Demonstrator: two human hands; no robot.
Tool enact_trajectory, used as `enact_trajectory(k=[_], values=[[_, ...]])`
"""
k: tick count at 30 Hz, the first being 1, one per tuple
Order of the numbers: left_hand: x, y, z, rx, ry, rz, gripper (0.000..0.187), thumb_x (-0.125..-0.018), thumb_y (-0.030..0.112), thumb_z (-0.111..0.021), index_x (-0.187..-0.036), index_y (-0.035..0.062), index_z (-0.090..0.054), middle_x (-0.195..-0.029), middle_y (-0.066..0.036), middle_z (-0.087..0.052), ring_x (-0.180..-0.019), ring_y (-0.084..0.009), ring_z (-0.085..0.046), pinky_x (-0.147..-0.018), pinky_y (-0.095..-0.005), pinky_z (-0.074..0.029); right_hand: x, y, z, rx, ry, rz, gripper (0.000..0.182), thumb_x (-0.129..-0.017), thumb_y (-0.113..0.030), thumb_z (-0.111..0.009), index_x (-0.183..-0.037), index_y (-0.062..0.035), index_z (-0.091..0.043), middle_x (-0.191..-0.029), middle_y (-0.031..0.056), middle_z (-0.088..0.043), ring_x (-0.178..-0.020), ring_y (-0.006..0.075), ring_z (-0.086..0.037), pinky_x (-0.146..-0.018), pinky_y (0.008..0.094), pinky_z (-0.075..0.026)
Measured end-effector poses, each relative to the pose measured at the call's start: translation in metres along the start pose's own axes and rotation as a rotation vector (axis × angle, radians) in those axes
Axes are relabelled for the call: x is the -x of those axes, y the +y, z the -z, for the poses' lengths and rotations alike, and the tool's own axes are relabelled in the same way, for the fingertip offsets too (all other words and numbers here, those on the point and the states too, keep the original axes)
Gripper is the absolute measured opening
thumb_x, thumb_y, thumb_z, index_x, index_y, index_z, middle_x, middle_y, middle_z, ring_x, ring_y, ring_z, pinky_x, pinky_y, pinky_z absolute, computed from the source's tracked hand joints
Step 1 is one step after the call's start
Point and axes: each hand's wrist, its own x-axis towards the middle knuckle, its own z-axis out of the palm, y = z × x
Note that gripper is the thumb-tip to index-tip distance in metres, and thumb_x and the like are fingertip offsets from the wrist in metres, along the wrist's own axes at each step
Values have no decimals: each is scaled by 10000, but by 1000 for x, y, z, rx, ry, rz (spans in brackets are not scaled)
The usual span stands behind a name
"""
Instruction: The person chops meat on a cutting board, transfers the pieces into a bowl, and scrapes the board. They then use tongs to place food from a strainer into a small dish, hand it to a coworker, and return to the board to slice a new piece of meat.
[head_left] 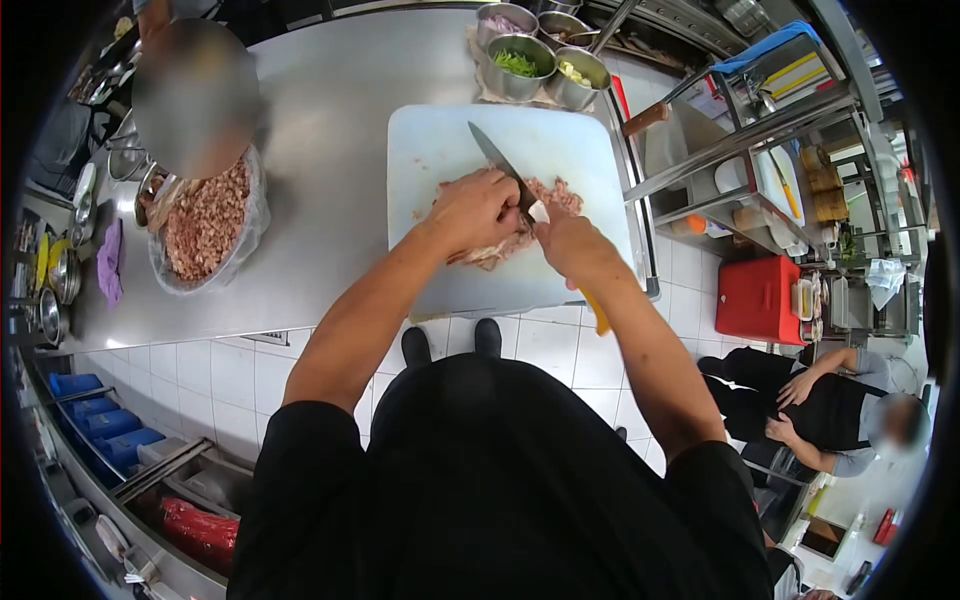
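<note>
My right hand (578,243) is closed round a knife (490,150) with a yellow handle. Its blade points away from me and slants to the left, low over the white cutting board (425,140). Curled fingers of my left hand (475,210) press on raw meat (492,255) close beside the blade, and partly hide it. Small chopped bits of meat (558,194) lie on the board to the right of the blade.
At the left, a plastic-lined bowl (258,222) holds diced raw meat. Metal pots (520,85) with cut vegetables stand beyond the board. A purple cloth (109,262) lies on the steel table (320,150). One person sits at the right near a red box (750,300); another's blurred head is beyond the bowl.
</note>
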Motion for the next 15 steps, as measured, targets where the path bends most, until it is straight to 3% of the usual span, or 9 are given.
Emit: enact_trajectory(k=[2,6,7,10,12,15], values=[[2,-6,-4,-31,42,-79,101,-773,136,-654,-823,76,-589,-871,-89,-617,-874,-305,-613,-764,-447,-511,31,-11,24,-22,-159,-66,336,-1023,-281,-429,-1177,14,-475,-843,280,-689,-731,420,-709,-737,519,-568],[4,-14,-14,-84,40,-70,115,-770,140,-661,-848,84,-597,-852,-93,-613,-878,-310,-613,-773,-432,-515,17,21,-58,138,176,53,337,-1009,-274,-453,-1175,18,-471,-843,298,-684,-787,473,-691,-743,563,-549],[4,-16,-13,-77,21,-73,119,-775,146,-665,-847,80,-598,-849,-95,-614,-887,-310,-616,-778,-430,-516,10,19,-62,49,186,37,355,-1006,-294,-460,-1190,10,-461,-873,319,-678,-858,501,-674,-795,587,-527],[-9,-9,0,-23,-28,-39,123,-810,167,-663,-867,68,-616,-867,-103,-631,-920,-310,-626,-798,-424,-522,-7,28,-59,-106,169,41,381,-1005,-309,-464,-1225,1,-473,-871,325,-675,-871,497,-671,-794,593,-523],[-3,-3,10,87,-39,122,132,-863,182,-642,-911,60,-651,-915,-109,-661,-953,-311,-633,-812,-421,-526,-3,46,-58,-122,169,51,394,-1008,-306,-460,-1259,-5,-482,-855,310,-680,-785,468,-685,-747,569,-538],[-17,-25,15,16,-48,52,241,-949,238,-587,-1077,56,-679,-1042,-140,-685,-1061,-311,-622,-907,-414,-505,9,63,-37,-211,125,0,410,-1014,-301,-453,-1298,-7,-491,-816,281,-686,-645,411,-687,-668,521,-553]])
